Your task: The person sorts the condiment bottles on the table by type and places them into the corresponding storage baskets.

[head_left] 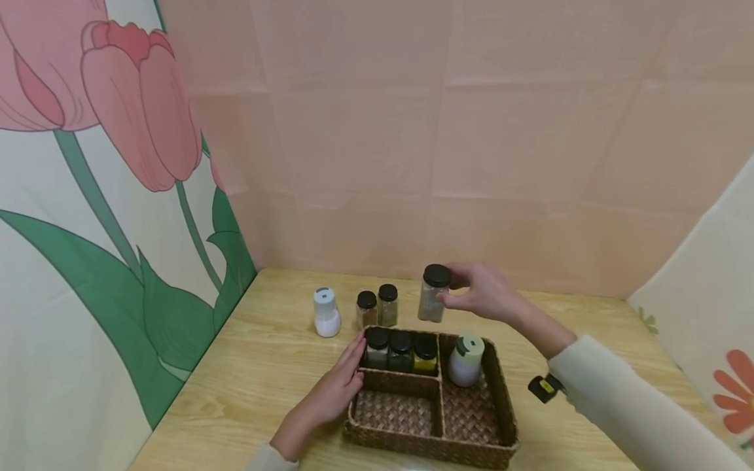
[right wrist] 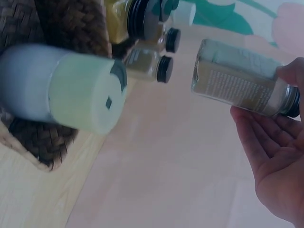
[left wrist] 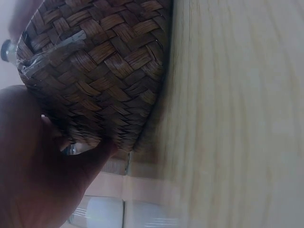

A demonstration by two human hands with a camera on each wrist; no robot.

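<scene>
A glass spice jar [head_left: 431, 302] with a black lid is held up behind the basket by my right hand [head_left: 483, 292]. The right wrist view shows thumb and fingers pinching this jar [right wrist: 237, 80] near its lid; pale brown contents and white print show through the glass. My left hand [head_left: 332, 394] grips the left side of the woven basket [head_left: 430, 447], fingers toward its back corner. Several black-lidded jars [head_left: 400, 350] fill the back left compartment. A green-topped shaker [head_left: 467, 360] stands in the right compartment; the front left one is bare.
Behind the basket two small black-lidded jars [head_left: 377, 307] stand side by side on the wooden table [head_left: 283, 366]. Left of them is a white-topped shaker [head_left: 326, 313]. A pink cloth [head_left: 442, 144] hangs at the back; a tulip-printed cloth [head_left: 118, 196] hangs at the left.
</scene>
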